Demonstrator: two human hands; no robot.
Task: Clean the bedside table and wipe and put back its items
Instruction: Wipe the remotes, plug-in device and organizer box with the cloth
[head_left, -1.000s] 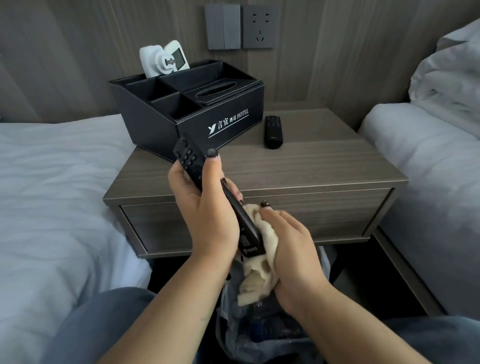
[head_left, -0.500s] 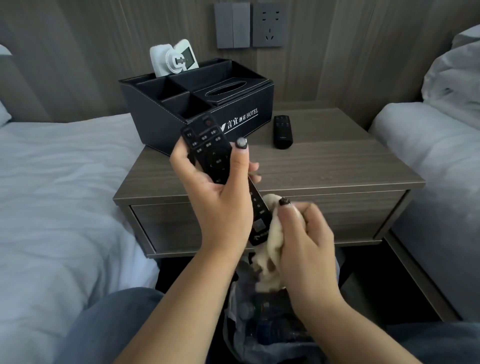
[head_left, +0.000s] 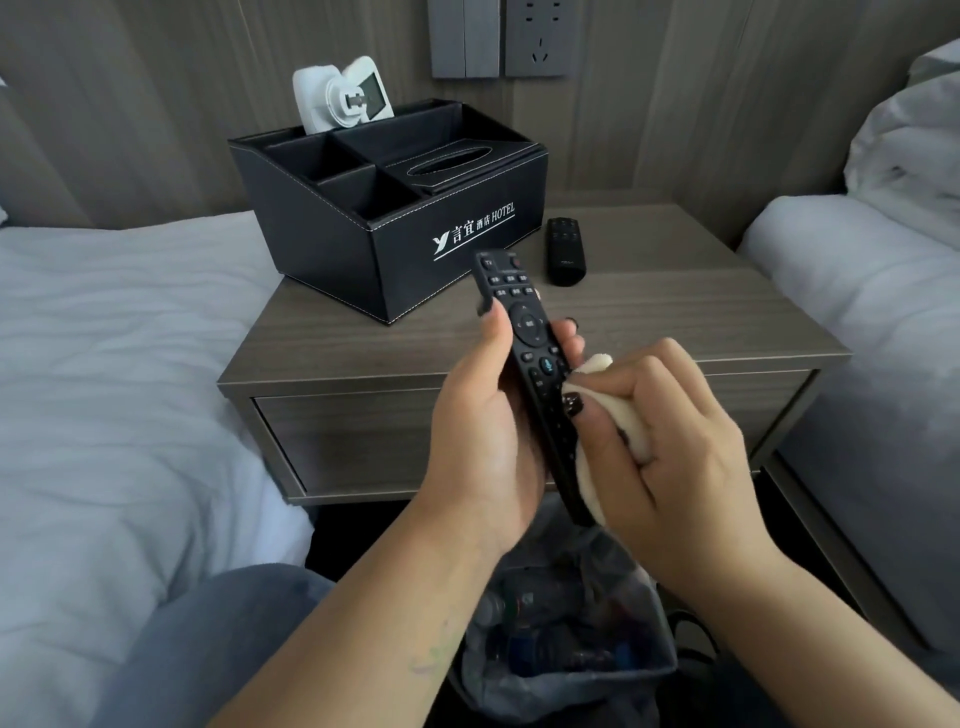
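While wiping is under way, status per item:

left hand (head_left: 485, 441): fingers wrapped round the long remote (head_left: 535, 364), button face up, tilted away from the body (likely so the keys stay exposed to the cloth).
right hand (head_left: 670, 467): curled round a bunched cream cloth (head_left: 615, 415), pressing it against the remote's right edge near the mic button.
remote location: held in the air in front of the surface (head_left: 675, 322), above an open bin bag (head_left: 571, 649); not put back yet.
second remote (head_left: 565, 252): lies flat on the surface just beside the black organiser box (head_left: 395, 234), probably already done.
white device (head_left: 340, 93): stands in the box's rear compartment; type unclear.
hidden: remote's lower end is behind the cloth and right hand; bag contents are too dark to identify.
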